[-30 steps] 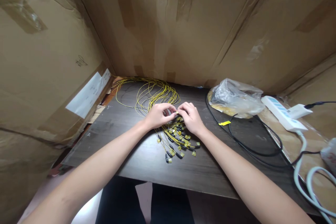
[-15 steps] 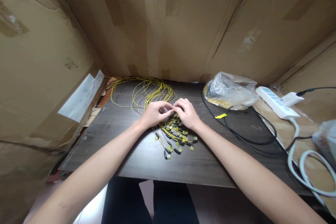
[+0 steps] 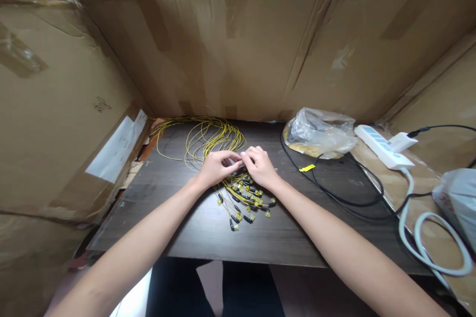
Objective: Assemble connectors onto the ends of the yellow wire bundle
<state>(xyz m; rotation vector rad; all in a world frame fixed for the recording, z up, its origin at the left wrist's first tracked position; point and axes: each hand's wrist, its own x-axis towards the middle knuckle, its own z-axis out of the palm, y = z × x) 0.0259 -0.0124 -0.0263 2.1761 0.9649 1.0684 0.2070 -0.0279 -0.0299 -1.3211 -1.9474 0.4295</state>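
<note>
My left hand [image 3: 218, 168] is closed in a pinch, thumb and forefinger tips meeting over the cable bundle. Fingertip to fingertip with it, my right hand [image 3: 259, 167] has its fingers bent and pinched together. A tiny dark piece shows where the tips meet, too small to name. Beneath both hands runs a bundle of thin yellow cables [image 3: 224, 134], looped on the table behind them. Toward me the cables fan out into several black connectors [image 3: 248, 218] with clear yellowish caps [image 3: 268, 214]. Part of the bundle is hidden under my hands.
Cardboard walls [image 3: 223, 54] enclose the dark wooden table [image 3: 178, 235]. A clear plastic bag [image 3: 322, 131] lies at the back right, beside a white power strip [image 3: 385, 147]. A black cable [image 3: 345, 202] with a yellow tag and a thick white cord [image 3: 403, 223] coil along the right side.
The camera view has tilted up slightly and shifted. My right hand has turned a little, its fingers curled closer over the meeting point. My left hand keeps its pinch.
</note>
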